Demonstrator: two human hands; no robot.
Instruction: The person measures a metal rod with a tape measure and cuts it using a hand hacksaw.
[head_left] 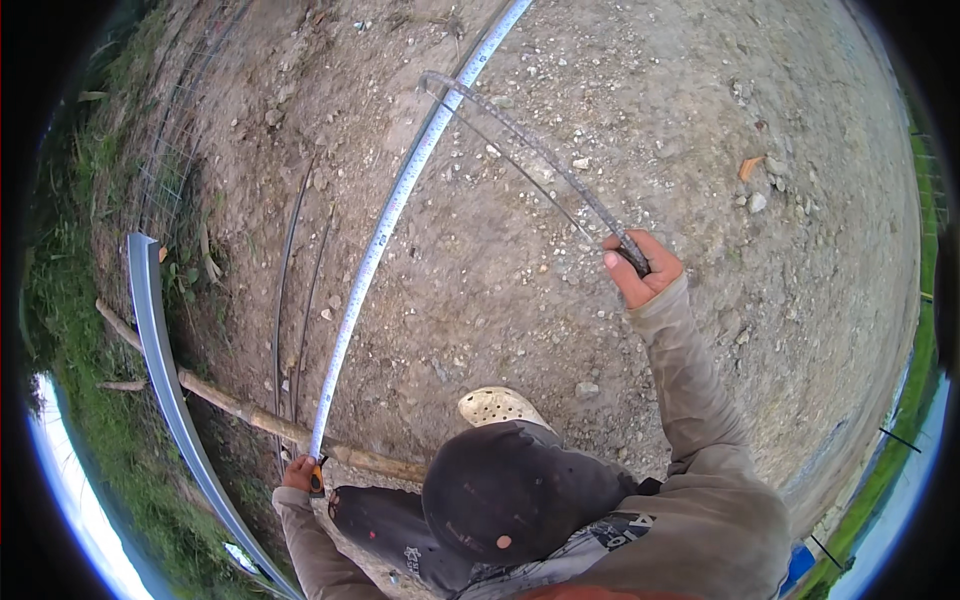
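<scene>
My right hand [648,272] is closed round the handle end of a hacksaw with a curved, dark frame [545,150] and a thin straight blade [520,170]. The saw's far end crosses over a long pale tape measure blade [378,240], which runs from lower left to the top of the picture. A thin dark bar edge shows along the tape's upper left side; I cannot tell its full length. Low at the left, my left hand [298,472] grips the tape measure's black and yellow case [317,478]. My fingers hide part of that case.
Dark thin rods [287,270] lie left of the tape. A wooden pole [235,405] crosses beneath a grey metal channel [165,360]. Wire mesh [172,165] lies by the grass. My light clog [500,405] rests on stony dirt ground, below my bent knee [510,490].
</scene>
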